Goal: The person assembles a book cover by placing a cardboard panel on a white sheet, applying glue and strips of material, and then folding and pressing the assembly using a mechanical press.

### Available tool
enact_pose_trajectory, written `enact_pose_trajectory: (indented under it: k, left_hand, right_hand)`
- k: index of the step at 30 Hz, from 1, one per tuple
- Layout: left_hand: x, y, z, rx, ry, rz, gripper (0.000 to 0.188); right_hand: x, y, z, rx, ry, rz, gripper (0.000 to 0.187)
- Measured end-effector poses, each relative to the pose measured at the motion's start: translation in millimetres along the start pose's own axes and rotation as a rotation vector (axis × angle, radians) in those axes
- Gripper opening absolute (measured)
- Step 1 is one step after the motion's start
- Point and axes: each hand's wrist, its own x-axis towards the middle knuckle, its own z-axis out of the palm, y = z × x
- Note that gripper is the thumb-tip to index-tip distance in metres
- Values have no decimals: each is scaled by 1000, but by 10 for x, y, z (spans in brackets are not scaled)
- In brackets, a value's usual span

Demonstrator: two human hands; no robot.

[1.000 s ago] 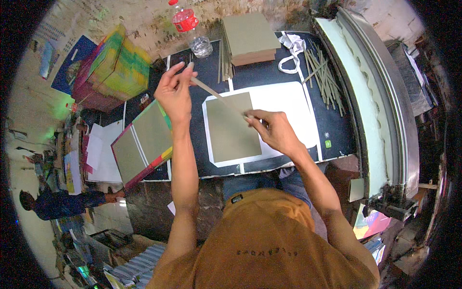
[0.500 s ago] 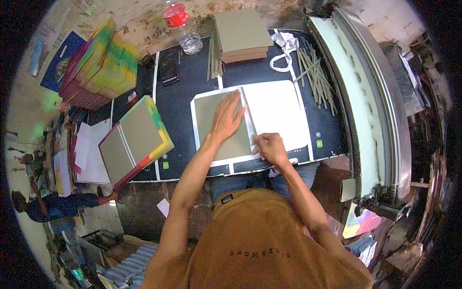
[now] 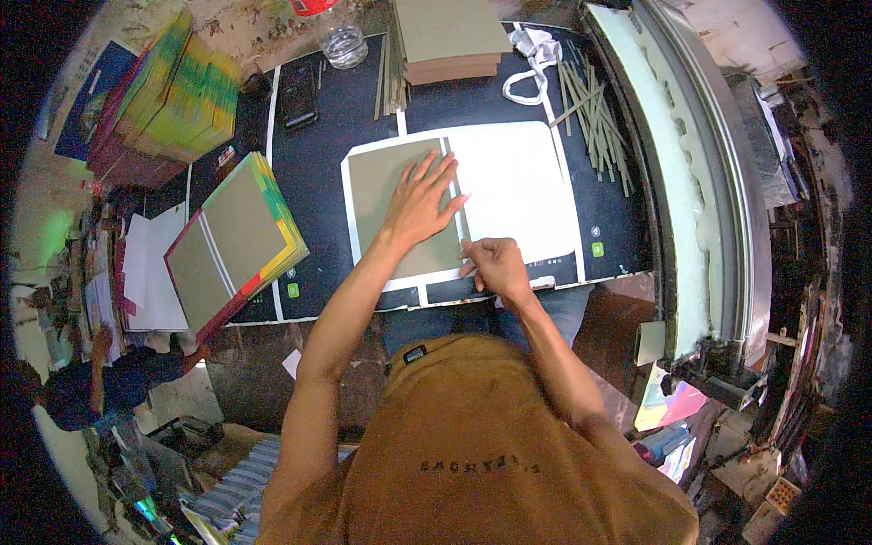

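A white sheet [image 3: 518, 186] with cut corners lies on the dark table in front of me. A grey-brown board [image 3: 374, 195] rests on its left half, with a white margin around it. Along the board's right side runs a narrow grey strip [image 3: 461, 221], a thin white gap between them. My left hand [image 3: 421, 204] presses flat on the board, fingers spread, the thumb reaching over the strip. At the strip's lower end my right hand [image 3: 497, 270] is closed, thumb and forefinger pinched against it.
Left: a pile of board covers [image 3: 241, 232] with coloured edges, and tall stacked covers [image 3: 186, 100]. Behind: a phone [image 3: 300, 102], a bottle [image 3: 343, 45], stacked boards [image 3: 451, 36], white cloth [image 3: 536, 50]. Right: loose strips [image 3: 595, 127] and a long metal-edged machine [image 3: 704, 173]. Another person [image 3: 118, 386] is at far left.
My left hand's fingers have spread and moved back from the strip's upper end onto the board. My right hand stays at the strip's lower end. The whole view has shifted slightly.
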Motion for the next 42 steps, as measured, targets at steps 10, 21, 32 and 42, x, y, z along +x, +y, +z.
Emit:
enact_pose_trajectory:
  k: [10,21,32,42]
  left_hand:
    - [-1,-3,42,28,35,-1,63]
    - [9,-39,93,56,19,12,66]
    - [7,-38,55,71,-28,8,68]
    - [9,-205,79,-521,237,-119,49]
  right_hand:
    - [-111,59,-16,-20,13,29,32]
    - [-506,318,-49,-23,-10,83,32]
    - [-632,215,-190,-325,232,-220,23]
    - [-144,115,204,-725,309,-357,39]
